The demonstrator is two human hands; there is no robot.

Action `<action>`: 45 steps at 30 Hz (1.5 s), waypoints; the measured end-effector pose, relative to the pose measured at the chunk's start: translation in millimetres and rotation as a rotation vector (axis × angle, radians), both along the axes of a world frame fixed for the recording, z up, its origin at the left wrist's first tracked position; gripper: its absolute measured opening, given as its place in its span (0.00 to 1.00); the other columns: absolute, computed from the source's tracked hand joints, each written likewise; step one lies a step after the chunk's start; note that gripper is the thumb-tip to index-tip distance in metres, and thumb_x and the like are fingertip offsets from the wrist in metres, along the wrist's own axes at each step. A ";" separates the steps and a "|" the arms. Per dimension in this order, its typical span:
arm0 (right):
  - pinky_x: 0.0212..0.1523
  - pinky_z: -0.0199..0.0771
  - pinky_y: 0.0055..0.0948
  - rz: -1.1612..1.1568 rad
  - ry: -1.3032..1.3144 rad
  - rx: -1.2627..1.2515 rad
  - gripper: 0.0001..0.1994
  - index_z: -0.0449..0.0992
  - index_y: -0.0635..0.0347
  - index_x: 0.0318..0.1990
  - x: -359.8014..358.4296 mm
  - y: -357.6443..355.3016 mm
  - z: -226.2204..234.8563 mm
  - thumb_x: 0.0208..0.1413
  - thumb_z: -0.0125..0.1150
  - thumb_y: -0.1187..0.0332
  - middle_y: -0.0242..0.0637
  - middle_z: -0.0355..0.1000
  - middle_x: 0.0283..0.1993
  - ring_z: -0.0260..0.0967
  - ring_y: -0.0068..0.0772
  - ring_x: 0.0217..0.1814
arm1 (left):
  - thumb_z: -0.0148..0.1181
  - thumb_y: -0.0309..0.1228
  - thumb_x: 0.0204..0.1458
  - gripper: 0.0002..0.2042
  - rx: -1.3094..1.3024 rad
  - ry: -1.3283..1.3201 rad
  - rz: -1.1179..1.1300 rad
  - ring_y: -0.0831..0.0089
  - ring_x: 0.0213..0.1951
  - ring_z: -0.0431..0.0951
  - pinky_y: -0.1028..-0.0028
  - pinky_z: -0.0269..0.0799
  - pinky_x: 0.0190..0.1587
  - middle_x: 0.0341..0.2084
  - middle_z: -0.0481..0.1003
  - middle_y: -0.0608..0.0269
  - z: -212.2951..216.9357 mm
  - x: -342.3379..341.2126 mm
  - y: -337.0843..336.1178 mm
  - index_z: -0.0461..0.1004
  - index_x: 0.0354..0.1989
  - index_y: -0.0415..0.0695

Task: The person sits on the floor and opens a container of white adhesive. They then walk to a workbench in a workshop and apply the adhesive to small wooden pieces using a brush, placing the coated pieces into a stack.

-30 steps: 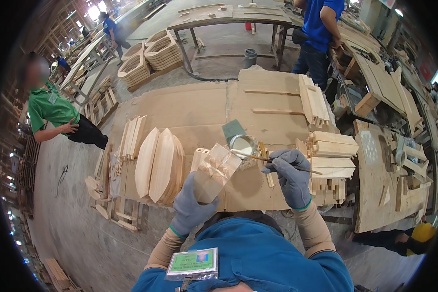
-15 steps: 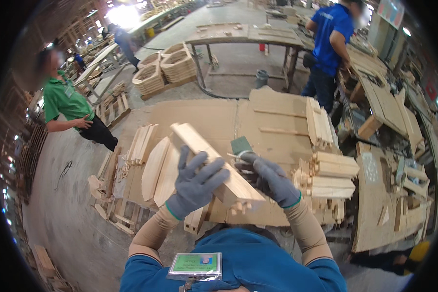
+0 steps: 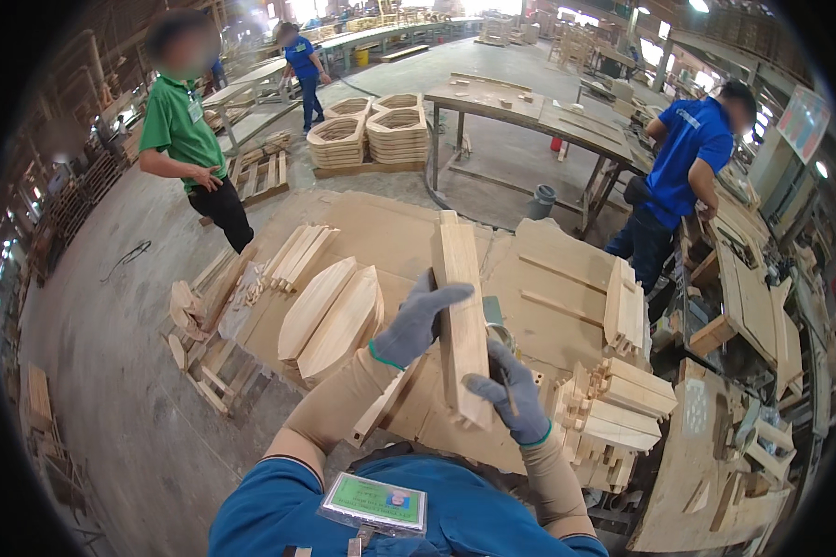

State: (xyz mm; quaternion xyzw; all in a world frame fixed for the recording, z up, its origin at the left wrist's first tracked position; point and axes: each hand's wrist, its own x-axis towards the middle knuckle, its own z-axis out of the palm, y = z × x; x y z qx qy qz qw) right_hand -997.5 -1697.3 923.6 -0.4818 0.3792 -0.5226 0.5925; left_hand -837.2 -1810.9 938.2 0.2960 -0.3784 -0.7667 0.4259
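Upright in front of me is a pale wooden piece, long and thick, tilted slightly. My left hand, in a grey glove, grips its left side near the middle. At its lower right end my right hand, also gloved, has the thumb pressed on the wood. A thin stick-like thing shows at the right hand's fingers, too small to name. Just behind the piece is a green object, partly hidden. Cardboard covers the work surface beneath. To the left on it lie two pointed oval wooden panels.
Wooden strips lie at the far left of the cardboard, and stacked wooden parts at the right. Beyond stand a table and stacked wooden frames. A person in green stands left; another in blue works right.
The wooden piece has swung from a slant to nearly upright. My right hand has come onto its lower end, and the left has turned with it. The view has shifted too.
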 end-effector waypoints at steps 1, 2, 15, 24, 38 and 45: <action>0.60 0.61 0.29 0.019 0.029 0.015 0.30 0.62 0.72 0.60 -1.8 -0.7 -7.4 0.50 0.65 0.70 0.43 0.67 0.55 0.62 0.32 0.59 | 0.60 0.30 0.48 0.31 -0.099 -0.046 0.029 0.66 0.47 0.72 0.70 0.70 0.51 0.45 0.69 0.53 -1.7 -2.6 0.7 0.55 0.59 0.38; 0.60 0.61 0.30 0.044 0.049 0.028 0.31 0.61 0.72 0.60 -0.4 -0.6 -8.9 0.50 0.65 0.70 0.43 0.66 0.55 0.62 0.32 0.59 | 0.62 0.30 0.46 0.31 -0.199 -0.100 0.062 0.65 0.46 0.73 0.70 0.71 0.50 0.44 0.69 0.52 -5.2 -1.8 4.4 0.55 0.59 0.38; 0.47 0.71 0.25 -0.376 0.300 -0.167 0.26 0.68 0.66 0.50 22.0 -22.0 27.9 0.43 0.70 0.66 0.36 0.72 0.44 0.70 0.25 0.45 | 0.76 0.34 0.31 0.46 -1.156 -0.810 0.485 0.55 0.37 0.77 0.63 0.74 0.34 0.38 0.72 0.50 -37.2 -7.2 66.8 0.52 0.58 0.38; 0.48 0.74 0.29 -0.188 -0.007 -0.120 0.24 0.63 0.68 0.59 -45.1 -26.9 -12.2 0.62 0.52 0.60 0.43 0.71 0.46 0.72 0.30 0.45 | 0.73 0.31 0.33 0.40 -0.962 -1.143 0.422 0.51 0.40 0.77 0.61 0.75 0.40 0.42 0.72 0.44 -17.8 57.5 76.9 0.57 0.57 0.40; 0.37 0.78 0.24 -0.506 0.112 0.071 0.04 0.72 0.68 0.36 -76.4 -43.2 -157.3 0.56 0.58 0.76 0.37 0.72 0.32 0.73 0.24 0.33 | 0.68 0.25 0.31 0.35 -1.107 -1.338 0.147 0.50 0.36 0.77 0.62 0.73 0.38 0.37 0.74 0.47 -16.4 111.3 84.3 0.62 0.53 0.39; 0.42 0.82 0.33 -0.696 -0.620 0.319 0.04 0.72 0.70 0.36 -82.4 -46.4 -179.8 0.58 0.54 0.77 0.43 0.73 0.34 0.75 0.37 0.37 | 0.66 0.24 0.30 0.34 -1.200 -1.379 0.074 0.52 0.39 0.76 0.62 0.72 0.42 0.41 0.73 0.48 -23.1 95.3 68.3 0.62 0.53 0.38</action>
